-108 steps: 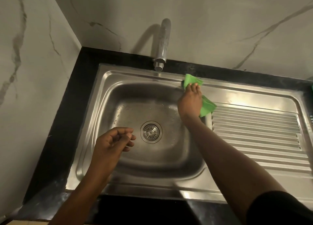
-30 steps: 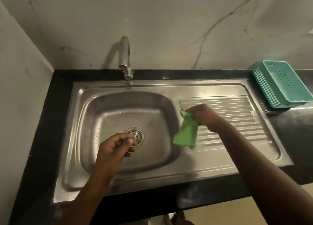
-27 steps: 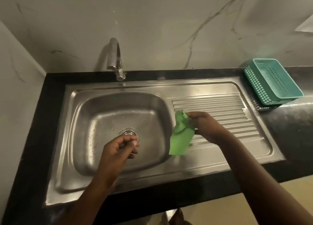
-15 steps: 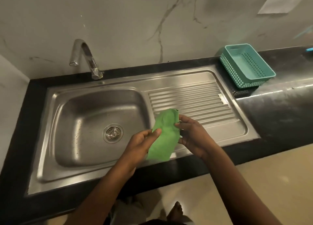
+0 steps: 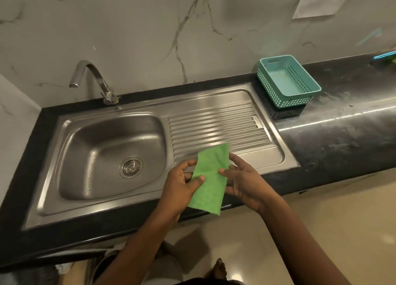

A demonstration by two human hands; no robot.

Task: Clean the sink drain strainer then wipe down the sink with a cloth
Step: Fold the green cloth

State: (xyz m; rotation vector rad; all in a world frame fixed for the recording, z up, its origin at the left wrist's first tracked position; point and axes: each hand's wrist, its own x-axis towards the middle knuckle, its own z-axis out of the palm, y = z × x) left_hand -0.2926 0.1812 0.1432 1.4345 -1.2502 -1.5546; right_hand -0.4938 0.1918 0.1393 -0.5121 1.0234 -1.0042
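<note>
Head view: cloth (image 5: 211,177) held in both hands

Left hand (image 5: 182,185) pinches its left edge and right hand (image 5: 244,184) its right edge, holding it spread above the front rim of the sink (image 5: 96,209). Strainer (image 5: 131,167) sits in the basin drain, leftward. Basket (image 5: 289,81) stands on the counter (image 5: 342,139).

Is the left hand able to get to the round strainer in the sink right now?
Probably yes. The strainer lies uncovered in the sink, just left of the left hand, with nothing between them. But that hand pinches the green cloth, so it would bring the cloth along or let go first.
</note>
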